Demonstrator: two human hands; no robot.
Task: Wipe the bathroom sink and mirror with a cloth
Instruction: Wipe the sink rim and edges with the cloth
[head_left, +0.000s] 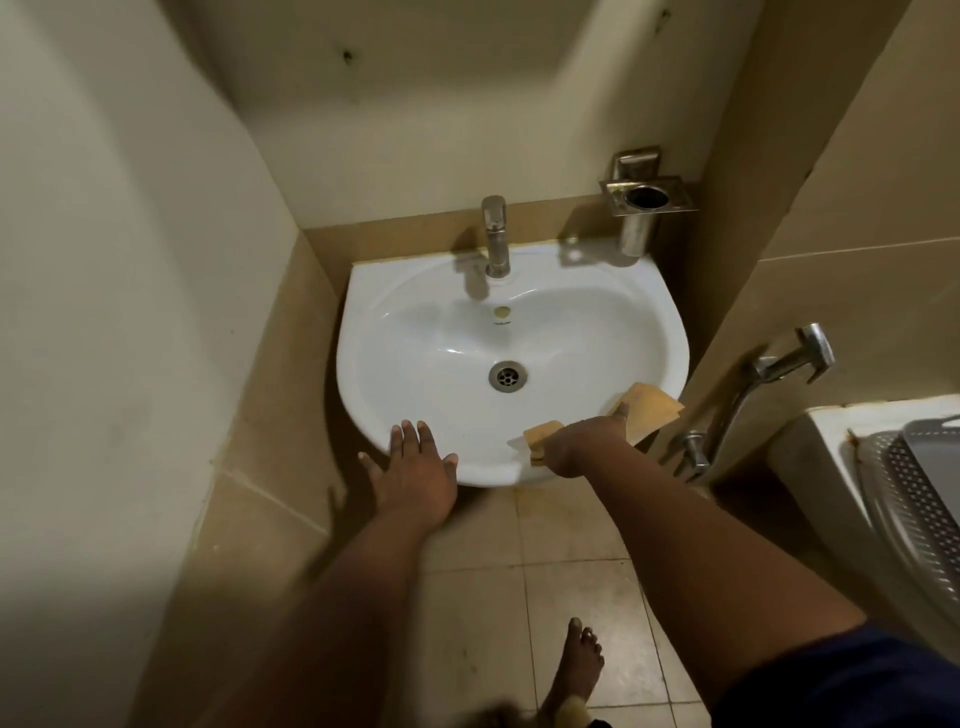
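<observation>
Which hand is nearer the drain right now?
Left, narrowly. The left hand rests open on the sink front rim, below-left of the drain. The right hand grips the cloth on the front-right rim, farther off.

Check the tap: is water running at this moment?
Off, as far as the view shows: no stream falls from the faucet spout, and the sink bowl around the drain holds no pooled water.

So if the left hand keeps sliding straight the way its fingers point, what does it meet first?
The left hand lies flat on the sink front rim, fingers pointing up into the basin. Straight on, it would probably dip into the bowl and reach the drain.
</observation>
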